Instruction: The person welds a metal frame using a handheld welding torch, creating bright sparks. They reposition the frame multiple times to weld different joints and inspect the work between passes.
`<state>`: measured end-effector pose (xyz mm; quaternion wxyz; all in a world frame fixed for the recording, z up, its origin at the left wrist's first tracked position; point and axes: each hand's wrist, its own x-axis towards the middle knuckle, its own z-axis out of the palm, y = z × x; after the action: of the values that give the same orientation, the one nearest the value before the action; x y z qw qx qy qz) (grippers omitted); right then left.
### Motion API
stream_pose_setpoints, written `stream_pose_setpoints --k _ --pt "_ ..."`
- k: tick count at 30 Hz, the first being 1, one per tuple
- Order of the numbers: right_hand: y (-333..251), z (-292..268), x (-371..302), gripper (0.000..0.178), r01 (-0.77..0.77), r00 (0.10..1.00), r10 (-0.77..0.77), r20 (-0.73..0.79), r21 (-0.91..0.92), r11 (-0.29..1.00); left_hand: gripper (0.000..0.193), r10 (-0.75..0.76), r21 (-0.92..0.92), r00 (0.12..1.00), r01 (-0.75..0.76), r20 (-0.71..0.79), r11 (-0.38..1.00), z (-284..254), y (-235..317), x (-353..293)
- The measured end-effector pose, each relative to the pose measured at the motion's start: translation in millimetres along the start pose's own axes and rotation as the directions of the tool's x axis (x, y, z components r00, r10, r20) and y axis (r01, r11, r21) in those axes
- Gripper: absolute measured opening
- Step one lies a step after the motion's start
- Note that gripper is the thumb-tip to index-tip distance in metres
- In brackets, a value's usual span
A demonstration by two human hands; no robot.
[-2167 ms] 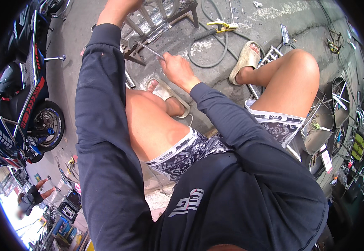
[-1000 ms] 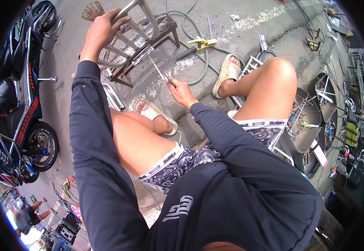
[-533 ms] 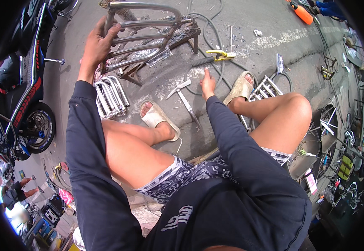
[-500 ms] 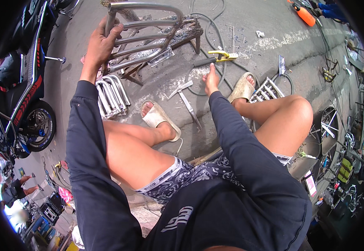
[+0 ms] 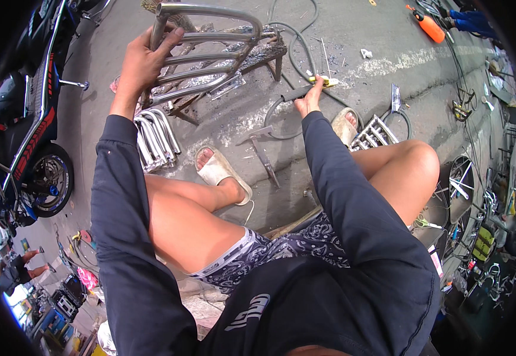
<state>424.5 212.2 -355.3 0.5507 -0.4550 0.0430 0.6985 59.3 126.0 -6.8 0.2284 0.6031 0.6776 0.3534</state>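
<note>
My left hand [image 5: 144, 62] is closed around the upright end of a bent steel tube frame [image 5: 210, 58], whose several parallel bars reach to the right. The frame rests on a rough, spattered metal stand [image 5: 264, 52]. My right hand [image 5: 309, 102] is closed on the dark ribbed handle of a welding electrode holder [image 5: 296, 94]; the hand partly covers its yellow jaw end. A grey cable [image 5: 270, 115] loops from the handle over the ground. Between my feet lies a chipping hammer [image 5: 264, 155], apart from both hands.
Bent shiny tubes [image 5: 156, 137] are piled beside my left sandal [image 5: 222, 172]. Another small tube rack [image 5: 375, 135] lies by my right foot. A motorbike [image 5: 26, 130] stands at the left. An orange bottle [image 5: 430, 26] lies far right, near a person's blue-clad legs [image 5: 472, 22]. Tools and parts crowd the right.
My right hand has moved forward and a little right from beside the electrode holder and taken hold of its handle. My left hand keeps its grip on the tube frame.
</note>
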Motion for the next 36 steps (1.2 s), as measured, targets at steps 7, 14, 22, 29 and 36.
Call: stream_pose_setpoints --k 7,14,22,29,36 --pt "-81 59 -164 0.054 0.557 0.83 -0.493 0.259 -0.38 0.738 0.057 0.069 0.163 0.997 -0.071 0.023 0.984 -8 5 7" --pt "-156 95 -329 0.118 0.614 0.671 -0.298 0.679 -0.734 -0.292 0.056 0.039 0.136 0.999 -0.034 -0.037 0.99 -4 -5 8" --pt "-130 79 -361 0.123 0.599 0.721 -0.1 0.685 -0.69 -0.407 0.055 0.118 0.158 0.993 -0.115 -0.009 0.981 2 -22 6" --pt "-103 64 -344 0.124 0.722 0.539 -0.172 0.824 -0.558 -0.41 0.053 0.061 0.157 0.998 -0.06 -0.003 0.986 -7 -27 9" --pt "-105 70 -355 0.119 0.643 0.655 -0.108 0.748 -0.626 -0.441 0.034 0.049 0.016 0.999 -0.049 -0.021 0.999 -1 12 -5"
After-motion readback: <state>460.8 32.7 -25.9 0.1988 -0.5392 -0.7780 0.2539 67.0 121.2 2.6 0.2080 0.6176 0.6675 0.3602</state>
